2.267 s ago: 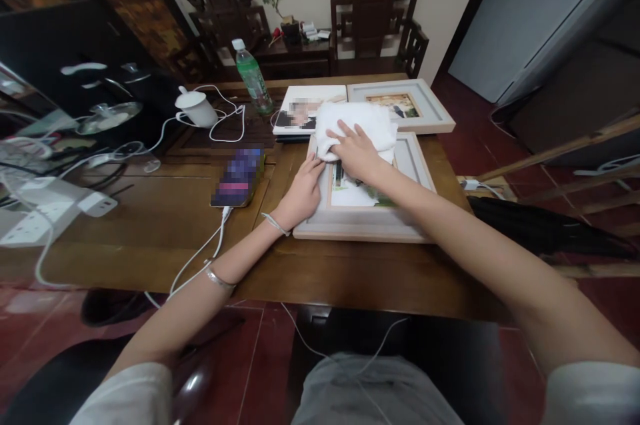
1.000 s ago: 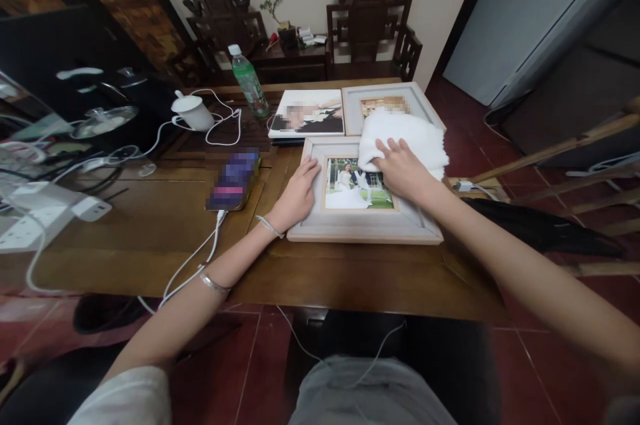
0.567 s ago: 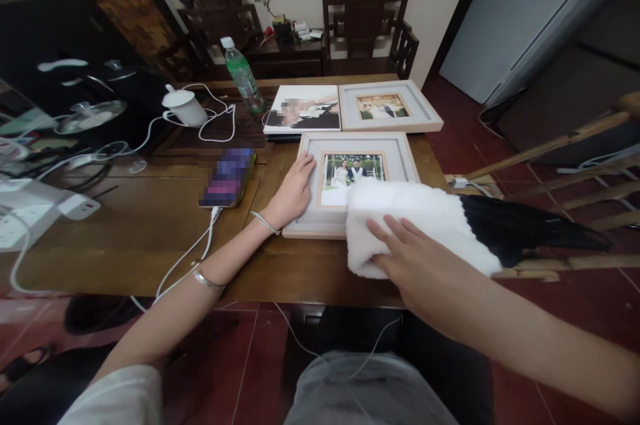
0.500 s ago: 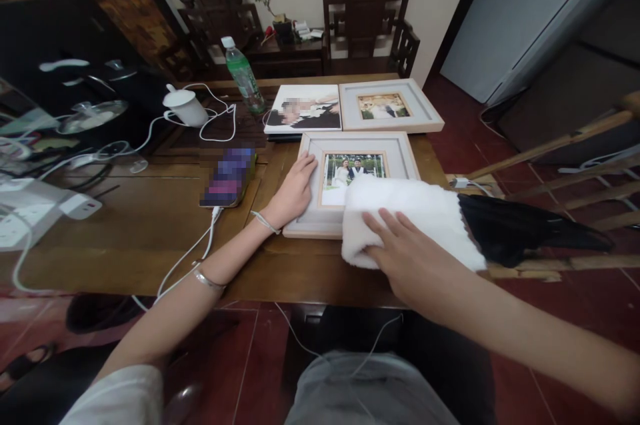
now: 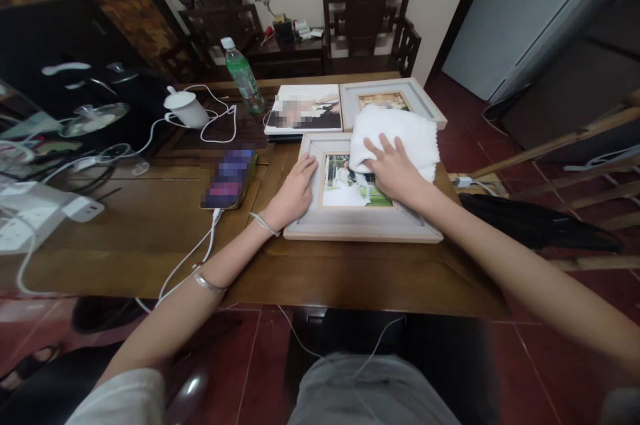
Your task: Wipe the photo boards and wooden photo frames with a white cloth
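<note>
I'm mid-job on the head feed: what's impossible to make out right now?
All in the head view:
Near frame, upper right, with that part of its photo: covered by the white cloth and right hand.
White cloth's underside: faces away from the camera.
Far right frame, lower part of its picture: hidden by the cloth.
Phone screen: pixelated.
Bottle label: blurred, too small.
Power strip: cut off by the left edge.
</note>
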A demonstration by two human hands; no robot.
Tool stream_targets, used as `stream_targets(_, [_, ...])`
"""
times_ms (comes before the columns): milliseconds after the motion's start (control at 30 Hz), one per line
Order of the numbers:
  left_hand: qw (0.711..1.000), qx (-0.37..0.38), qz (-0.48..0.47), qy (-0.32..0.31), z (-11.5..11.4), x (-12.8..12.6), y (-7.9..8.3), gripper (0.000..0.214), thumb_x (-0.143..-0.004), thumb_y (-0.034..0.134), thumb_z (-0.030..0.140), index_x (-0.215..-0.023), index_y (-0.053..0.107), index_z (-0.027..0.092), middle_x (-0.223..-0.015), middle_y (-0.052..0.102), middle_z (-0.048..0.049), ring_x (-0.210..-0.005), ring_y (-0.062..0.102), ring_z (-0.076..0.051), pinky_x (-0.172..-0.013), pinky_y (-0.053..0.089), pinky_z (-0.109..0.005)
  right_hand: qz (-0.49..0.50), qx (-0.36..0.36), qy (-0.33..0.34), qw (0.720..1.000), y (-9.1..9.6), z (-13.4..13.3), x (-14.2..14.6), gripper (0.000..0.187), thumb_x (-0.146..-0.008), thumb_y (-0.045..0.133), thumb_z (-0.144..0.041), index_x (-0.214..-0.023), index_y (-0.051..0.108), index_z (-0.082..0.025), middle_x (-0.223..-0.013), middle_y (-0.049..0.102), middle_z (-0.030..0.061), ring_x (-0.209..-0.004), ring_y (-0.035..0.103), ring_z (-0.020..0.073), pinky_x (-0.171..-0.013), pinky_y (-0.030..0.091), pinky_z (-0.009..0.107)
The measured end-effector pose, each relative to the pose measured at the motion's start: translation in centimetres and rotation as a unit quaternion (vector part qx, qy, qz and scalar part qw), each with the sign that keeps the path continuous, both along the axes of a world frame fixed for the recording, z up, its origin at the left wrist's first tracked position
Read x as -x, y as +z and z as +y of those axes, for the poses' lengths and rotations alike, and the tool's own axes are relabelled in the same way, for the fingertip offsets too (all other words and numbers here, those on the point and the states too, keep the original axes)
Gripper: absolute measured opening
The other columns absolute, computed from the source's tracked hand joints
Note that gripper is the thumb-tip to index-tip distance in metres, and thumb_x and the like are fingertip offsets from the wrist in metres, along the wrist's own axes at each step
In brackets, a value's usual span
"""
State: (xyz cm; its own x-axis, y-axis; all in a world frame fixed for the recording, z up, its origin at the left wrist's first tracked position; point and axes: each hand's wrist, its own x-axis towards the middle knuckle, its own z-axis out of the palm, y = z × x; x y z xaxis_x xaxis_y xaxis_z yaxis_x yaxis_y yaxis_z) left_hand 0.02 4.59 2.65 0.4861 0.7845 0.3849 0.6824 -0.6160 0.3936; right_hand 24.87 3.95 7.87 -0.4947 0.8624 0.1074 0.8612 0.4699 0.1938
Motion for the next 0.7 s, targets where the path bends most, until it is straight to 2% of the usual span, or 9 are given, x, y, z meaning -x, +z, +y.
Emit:
stream_targets(133, [1.000, 0.003, 0.011, -0.001, 0.0, -0.1, 0.0, 0.060, -0.077, 0.037, -0.001, -0.135, 0.044, 0.008, -0.145, 0.044, -0.0164, -0.142, 0.029, -0.028, -0.118, 0.027, -0.049, -0.046, 0.078, 0.036, 0.995, 1.5, -5.2, 0.4, 0.045, -0.078, 0.045, -0.002, -0.118, 0.064, -0.009, -0.151, 0.035, 0.0184, -0.137, 0.028, 0.0455, -0.105, 0.028, 0.066])
stream_targets(267, [1.000, -0.001, 0.006, 0.005, -0.1, -0.1, -0.1, 0.061, -0.076, 0.037, -0.001, -0.136, 0.043, 0.007, -0.145, 0.043, -0.0170, -0.142, 0.029, -0.028, -0.117, 0.026, -0.051, -0.060, 0.162, 0.091, 0.981, 4.4, -11.6, 0.7, 0.045, -0.075, 0.052, -0.006, -0.116, 0.066, -0.019, -0.149, 0.040, 0.0122, -0.135, 0.036, 0.0408, -0.104, 0.039, 0.058])
stream_targets(367, [1.000, 0.001, 0.005, -0.001, -0.2, -0.1, -0.1, 0.060, -0.076, 0.037, 0.000, -0.136, 0.043, 0.005, -0.145, 0.042, -0.0188, -0.142, 0.028, -0.029, -0.118, 0.025, -0.051, -0.043, 0.179, 0.122, 0.975, 4.9, -14.0, 1.4, 0.045, -0.071, 0.058, -0.009, -0.113, 0.067, -0.019, -0.150, 0.037, 0.0137, -0.133, 0.037, 0.0439, -0.102, 0.042, 0.060])
stream_targets(433, [1.000, 0.001, 0.007, -0.007, -0.2, -0.1, 0.0, 0.060, -0.077, 0.037, 0.000, -0.136, 0.043, 0.006, -0.146, 0.042, -0.0182, -0.143, 0.027, -0.029, -0.118, 0.025, -0.051, -0.032, 0.161, 0.120, 0.979, 4.0, -13.8, 1.8, 0.046, -0.072, 0.056, -0.008, -0.116, 0.066, -0.019, -0.151, 0.036, 0.0129, -0.135, 0.034, 0.0436, -0.103, 0.040, 0.061])
stream_targets(500, [1.000, 0.000, 0.012, -0.009, -0.1, -0.1, 0.0, 0.059, -0.077, 0.037, 0.000, -0.136, 0.043, 0.005, -0.146, 0.042, -0.0189, -0.143, 0.027, -0.029, -0.118, 0.025, -0.051, -0.014, 0.130, 0.107, 0.986, 2.7, -12.2, 1.7, 0.049, -0.075, 0.050, -0.005, -0.119, 0.064, -0.021, -0.151, 0.037, 0.0097, -0.138, 0.030, 0.0399, -0.107, 0.037, 0.059])
stream_targets(600, [1.000, -0.001, 0.015, -0.012, 0.0, 0.0, 0.0, 0.059, -0.078, 0.036, 0.000, -0.136, 0.042, 0.003, -0.145, 0.041, -0.0208, -0.143, 0.026, -0.030, -0.118, 0.025, -0.051, 0.014, 0.085, 0.091, 0.992, 1.0, -8.0, 0.6, 0.051, -0.076, 0.045, -0.002, -0.122, 0.062, -0.016, -0.153, 0.034, 0.0114, -0.141, 0.024, 0.0375, -0.112, 0.027, 0.058])
stream_targets(700, [1.000, 0.002, 0.011, -0.013, 0.1, 0.0, 0.0, 0.058, -0.079, 0.036, 0.000, -0.136, 0.043, 0.005, -0.145, 0.042, -0.0197, -0.143, 0.027, -0.029, -0.117, 0.025, -0.052, 0.025, 0.041, 0.047, 0.998, 0.4, -3.0, -0.6, 0.057, -0.074, 0.045, 0.001, -0.128, 0.057, -0.011, -0.155, 0.029, 0.0145, -0.142, 0.019, 0.0386, -0.112, 0.022, 0.061])
